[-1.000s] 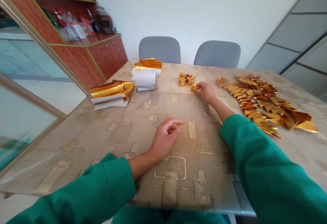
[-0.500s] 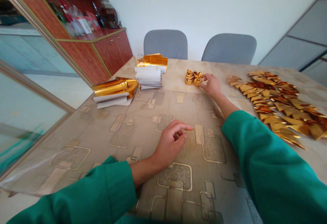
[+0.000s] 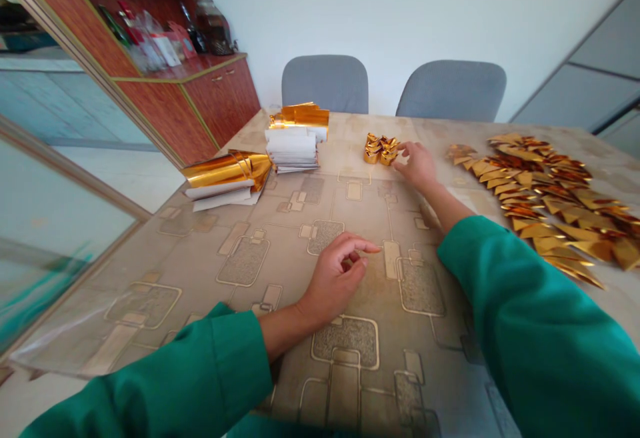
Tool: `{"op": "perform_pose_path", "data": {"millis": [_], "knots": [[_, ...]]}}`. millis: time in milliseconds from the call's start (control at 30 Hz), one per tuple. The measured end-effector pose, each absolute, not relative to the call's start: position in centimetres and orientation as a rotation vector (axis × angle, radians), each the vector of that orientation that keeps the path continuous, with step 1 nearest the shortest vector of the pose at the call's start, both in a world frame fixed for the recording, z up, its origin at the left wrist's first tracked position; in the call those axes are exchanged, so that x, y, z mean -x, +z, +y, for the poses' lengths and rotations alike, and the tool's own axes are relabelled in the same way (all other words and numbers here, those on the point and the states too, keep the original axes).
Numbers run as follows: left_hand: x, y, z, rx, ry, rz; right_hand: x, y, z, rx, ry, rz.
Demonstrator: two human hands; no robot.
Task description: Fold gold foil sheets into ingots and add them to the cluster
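Note:
Small folded gold foil-paper pieces (image 3: pixel 381 150) stand in a tight cluster toward the far side of the table. My right hand (image 3: pixel 417 163) reaches to the cluster's right edge, its thumb and index finger apart and at or very close to the nearest piece; contact is hard to make out. Over the middle of the table is my left hand (image 3: pixel 336 278), holding nothing, index finger stretched out and the other fingers curled loosely. A large spread of flat folded gold pieces (image 3: pixel 545 191) lies in overlapping rows to the right of my right hand.
Stacked white-backed sheets (image 3: pixel 293 148) with gold foil sheets (image 3: pixel 303 116) lie far left of centre. Nearer left is a curled gold foil bundle (image 3: pixel 227 170). Two grey chairs (image 3: pixel 325 85) stand behind the patterned table (image 3: pixel 280 238); a reddish wooden cabinet (image 3: pixel 200 101) is at the left.
The view has shifted slightly. My right hand has eased a little to the right beside the gold cluster; my left hand keeps its pose.

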State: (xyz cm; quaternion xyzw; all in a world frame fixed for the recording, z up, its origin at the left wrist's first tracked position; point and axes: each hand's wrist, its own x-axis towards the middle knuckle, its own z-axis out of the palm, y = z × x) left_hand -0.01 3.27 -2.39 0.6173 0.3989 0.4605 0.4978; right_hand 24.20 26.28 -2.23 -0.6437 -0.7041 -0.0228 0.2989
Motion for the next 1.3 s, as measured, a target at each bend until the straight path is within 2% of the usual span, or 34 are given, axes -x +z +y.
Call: {"op": "perform_pose_path", "data": {"millis": [233, 400, 500, 567, 667, 767, 1133, 1300], "knots": [[0.1, -2.7, 3.4, -1.483, 1.121, 0.945, -23.9, -1.0, 20.1, 1.706, 0.106, -1.747], [0.6, -1.8, 4.2, -1.708, 1.143, 0.970, -23.1, -0.9, 11.2, 1.484, 0.654, -1.556], [2.8, -0.4, 6.5, -1.977, 1.082, 1.032, -22.8, -0.4, 6.8, 1.374, 0.819, -1.506], [5.6, 0.7, 8.5, -2.159, 1.119, 1.237, -22.7, 0.1, 5.1, 1.351, 0.879, -1.461], [10.8, 2.2, 11.0, -2.466, 0.877, 1.641, -22.5, 0.5, 4.1, 1.338, 0.936, -1.462], [15.3, 3.0, 12.1, -2.483, 0.565, 2.079, -22.4, 0.7, 4.2, 1.323, 0.983, -1.486], [21.4, 2.9, 13.6, -2.317, 0.245, 2.377, -22.2, 0.1, 4.0, 1.292, 1.115, -1.550], [21.9, 3.1, 12.8, -2.237, 0.203, 2.419, -22.0, -0.2, 4.1, 1.292, 1.142, -1.574]]}}
